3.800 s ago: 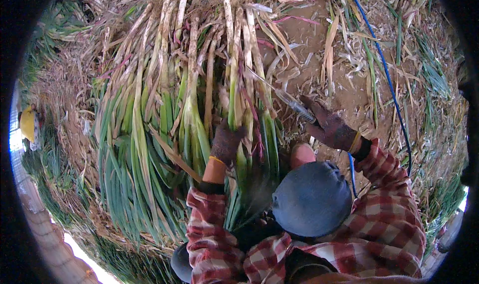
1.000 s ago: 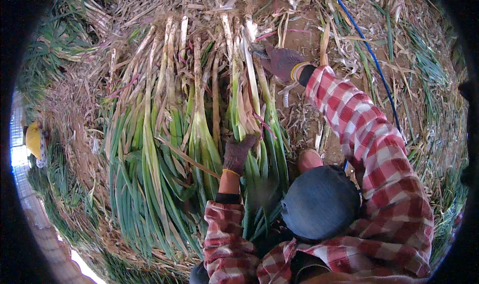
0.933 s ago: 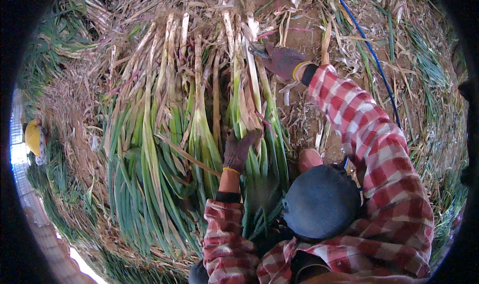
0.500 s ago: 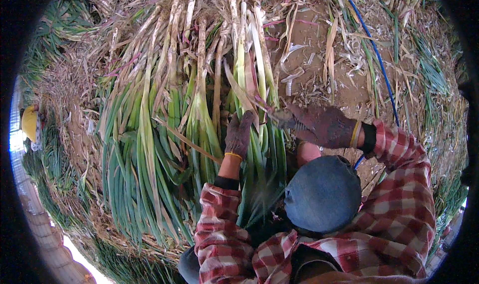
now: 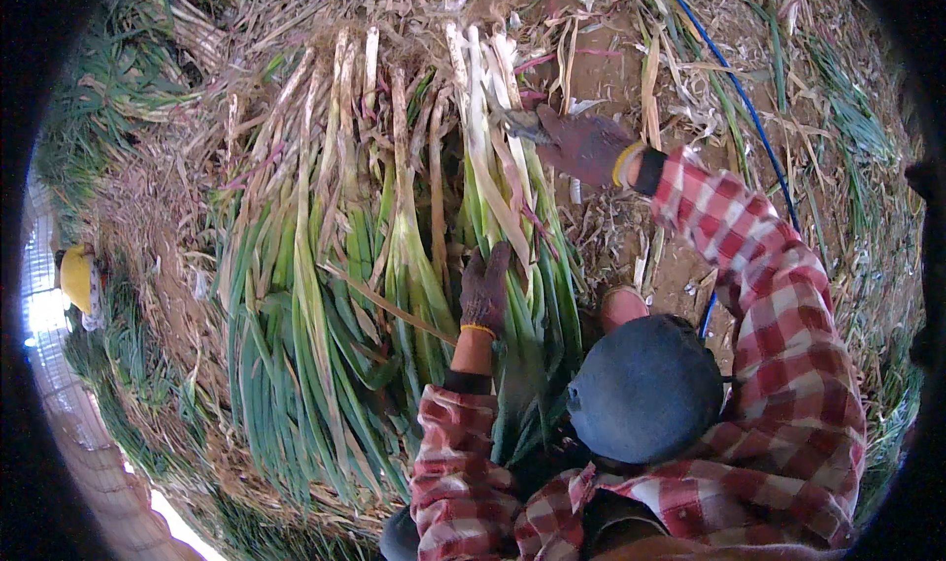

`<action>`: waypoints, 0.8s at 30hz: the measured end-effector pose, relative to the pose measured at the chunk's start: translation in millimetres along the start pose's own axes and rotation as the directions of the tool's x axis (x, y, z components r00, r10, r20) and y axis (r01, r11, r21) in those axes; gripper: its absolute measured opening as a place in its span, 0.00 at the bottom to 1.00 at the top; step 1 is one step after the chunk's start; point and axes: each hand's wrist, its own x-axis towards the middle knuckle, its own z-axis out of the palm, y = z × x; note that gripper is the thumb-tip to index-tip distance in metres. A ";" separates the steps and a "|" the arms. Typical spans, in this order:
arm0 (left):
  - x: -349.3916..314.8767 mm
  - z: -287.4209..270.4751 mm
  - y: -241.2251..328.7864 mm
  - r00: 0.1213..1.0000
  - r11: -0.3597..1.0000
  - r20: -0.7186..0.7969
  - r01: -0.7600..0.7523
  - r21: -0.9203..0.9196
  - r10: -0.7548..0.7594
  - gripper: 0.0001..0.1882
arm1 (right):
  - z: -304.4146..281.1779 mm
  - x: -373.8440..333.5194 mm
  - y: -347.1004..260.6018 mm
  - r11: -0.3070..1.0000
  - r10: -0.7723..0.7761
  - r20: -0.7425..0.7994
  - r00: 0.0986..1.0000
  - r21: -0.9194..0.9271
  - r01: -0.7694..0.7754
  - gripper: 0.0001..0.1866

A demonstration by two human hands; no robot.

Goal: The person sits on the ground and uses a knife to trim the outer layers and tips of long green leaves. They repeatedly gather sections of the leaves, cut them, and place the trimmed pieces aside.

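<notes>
Long green onions lie side by side, white stems (image 5: 477,118) away from me and green leaves (image 5: 281,354) toward me. My left hand (image 5: 485,290), in a dark, dirty work glove, rests on the leaves at the bundle's right part. Its fingers are stretched forward beside a dry brown leaf (image 5: 503,206). Farther up, my right hand (image 5: 586,147), in the same sort of glove, reaches in from the right. Its grey-coated fingertips point left and touch or nearly touch the rightmost stems; I see nothing held in them.
A blue rope (image 5: 729,68) crosses the soil at right, among dry husks. More green onions (image 5: 108,78) lie at far left. A yellow-topped person (image 5: 77,277) is at the left edge. My foot (image 5: 624,307) and dark blue knee (image 5: 645,389) are beside the bundle.
My right hand has moved up and away from me, from beside the leaves to the white stems. The left hand stays on the leaves. The whole view has shifted slightly.
</notes>
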 end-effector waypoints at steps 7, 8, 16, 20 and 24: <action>-5.1 22.4 26.2 0.998 0.982 0.001 0.065 0.176 -0.066 0.34 | -0.8 76.9 49.7 0.982 0.044 -0.157 0.987 -0.175 -0.071 0.23; -9.6 17.1 32.4 0.997 0.971 -0.029 0.078 0.225 -0.074 0.36 | -4.5 82.7 36.6 0.975 0.044 -0.086 0.995 -0.214 -0.061 0.23; -24.2 52.4 83.3 0.979 0.616 0.085 0.049 0.786 -0.187 0.35 | -25.8 -4.6 27.2 0.953 -0.021 0.087 0.996 -0.300 0.046 0.31; -1.5 22.8 5.2 0.984 0.816 0.089 -0.176 0.551 0.152 0.38 | -27.7 -53.5 3.5 0.997 0.003 0.178 0.984 -0.082 0.012 0.37; 2.2 31.3 28.3 0.999 0.734 0.048 -0.020 0.679 -0.017 0.33 | -34.3 -133.1 5.3 0.976 -0.022 0.249 0.968 -0.206 0.075 0.37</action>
